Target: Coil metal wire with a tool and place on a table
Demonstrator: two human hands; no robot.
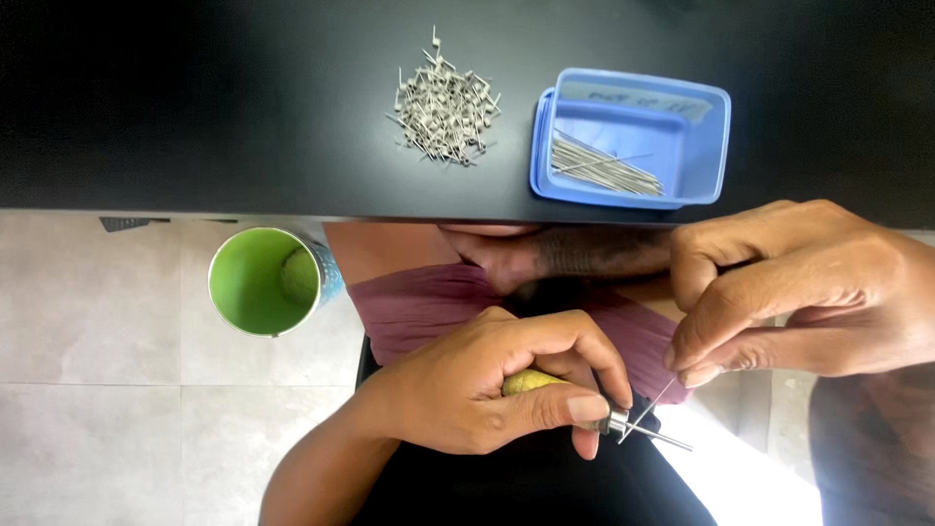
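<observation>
My left hand [497, 385] grips a small tool with a yellow handle [528, 381] and a thin metal tip [654, 434] that points right. My right hand [804, 292] pinches a thin wire [651, 407] between thumb and forefinger, and the wire crosses the tool's tip. Both hands are held over my lap, below the edge of a black table [195, 107]. On the table lie a heap of small coiled wire pieces [445, 105] and a blue plastic box [701, 117] holding several straight wires [604, 166].
A green cup [263, 282] stands on the tiled floor [97, 370] to the left of my knees, below the table's edge. The blue box rests on its own lid.
</observation>
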